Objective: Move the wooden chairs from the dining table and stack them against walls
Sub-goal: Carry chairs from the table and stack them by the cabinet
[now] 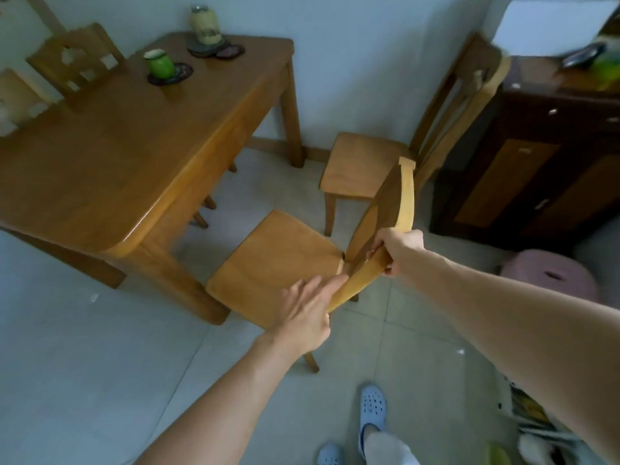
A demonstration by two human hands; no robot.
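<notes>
Right hand [397, 251] clamped on the top rail of the chair [278, 263] at the table [100, 156] corner, left hand [307, 312] open flat against it, needing its own grip before lifting toward the wall.

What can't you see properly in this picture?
Head view only:
- Near chair: most legs hidden under its seat and the left hand.
- Right hand: fingertips hidden behind the backrest.
- Far chairs: seats hidden behind the table.
- Cabinet top: things on it blurred, cut off by the edge.
</notes>
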